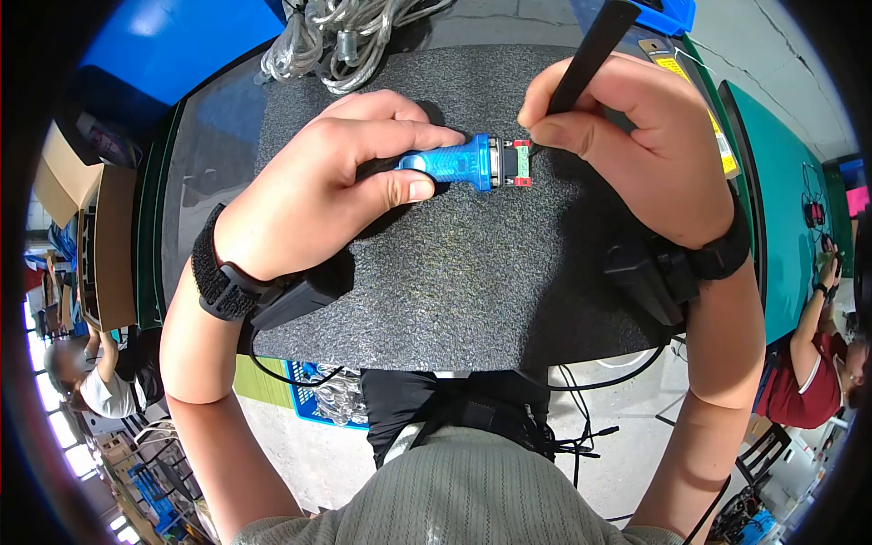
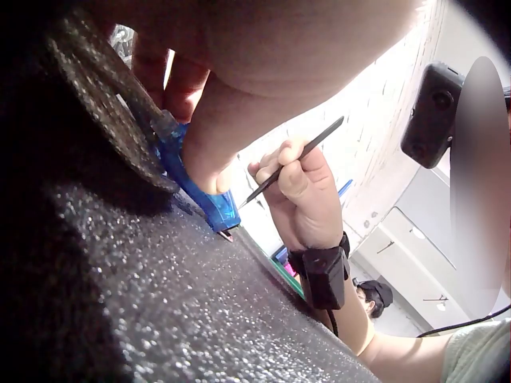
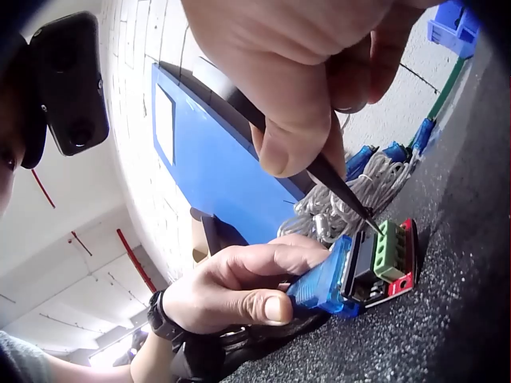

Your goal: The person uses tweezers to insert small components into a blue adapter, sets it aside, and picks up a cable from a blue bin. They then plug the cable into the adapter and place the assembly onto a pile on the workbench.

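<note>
My left hand (image 1: 313,177) grips a translucent blue serial connector (image 1: 459,165) between thumb and fingers, low over the dark mat. A small red board (image 3: 402,285) with a green screw terminal block (image 3: 390,254) is joined to its metal end, which faces right. In my right hand (image 1: 649,136) is a slim black tool (image 1: 595,54) with a tapered, pointed tip, pinched between thumb and fingers. In the right wrist view, the tip comes down right at the terminal block's upper edge. From the head view, the right fingers hide the tip.
Speckled black foam mat (image 1: 427,291) covers the work surface. Coiled grey cables (image 1: 350,41) lie at the back left, and a blue bin (image 1: 668,16) stands at the back right. Below the table edge is a blue basket (image 1: 331,400) of cables. Other people are at both sides.
</note>
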`<state>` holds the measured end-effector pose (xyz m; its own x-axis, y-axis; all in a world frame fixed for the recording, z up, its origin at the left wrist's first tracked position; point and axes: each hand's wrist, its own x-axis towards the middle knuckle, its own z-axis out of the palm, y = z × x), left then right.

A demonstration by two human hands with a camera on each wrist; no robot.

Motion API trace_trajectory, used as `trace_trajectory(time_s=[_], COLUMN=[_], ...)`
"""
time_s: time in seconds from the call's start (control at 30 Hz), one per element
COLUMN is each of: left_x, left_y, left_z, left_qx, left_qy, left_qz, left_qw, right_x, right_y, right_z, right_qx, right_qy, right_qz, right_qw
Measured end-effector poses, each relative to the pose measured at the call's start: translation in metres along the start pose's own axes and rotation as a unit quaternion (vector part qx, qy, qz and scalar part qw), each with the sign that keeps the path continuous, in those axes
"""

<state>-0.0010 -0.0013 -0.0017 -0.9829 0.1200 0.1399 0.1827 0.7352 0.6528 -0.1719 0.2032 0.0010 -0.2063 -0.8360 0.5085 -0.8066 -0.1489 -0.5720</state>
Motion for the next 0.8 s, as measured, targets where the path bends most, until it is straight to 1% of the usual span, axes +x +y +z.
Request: trace_trajectory(time_s=[0.27, 0.37, 0.63, 0.8], left_x=[0.0002, 0.0005, 0.0005, 0.0005], left_y=[-0.0002, -0.0002, -0.0007, -0.0012], left_z=[0.0003, 0.0005, 0.0005, 0.0006], left_qx=[0.005, 0.001, 0.006, 0.004], left_qy=[0.001, -0.001, 0.002, 0.002], left_qz=[0.004, 0.002, 0.010, 0.008], left_qw=[1.000, 1.000, 1.000, 1.000], right_x=[-0.0004, -0.0001, 0.0005, 0.0003], right_y=[0.0019, 0.0024, 0.0001, -0.0005], right_z=[0.0000, -0.0001, 0.0027, 0.0031], right_qx=[0.001, -0.011, 0.027, 0.024], right_qy=[-0.001, -0.008, 0.003, 0.003], right_qz=[-0.001, -0.015, -0.008, -0.008], right_qw=[1.000, 1.000, 1.000, 1.000])
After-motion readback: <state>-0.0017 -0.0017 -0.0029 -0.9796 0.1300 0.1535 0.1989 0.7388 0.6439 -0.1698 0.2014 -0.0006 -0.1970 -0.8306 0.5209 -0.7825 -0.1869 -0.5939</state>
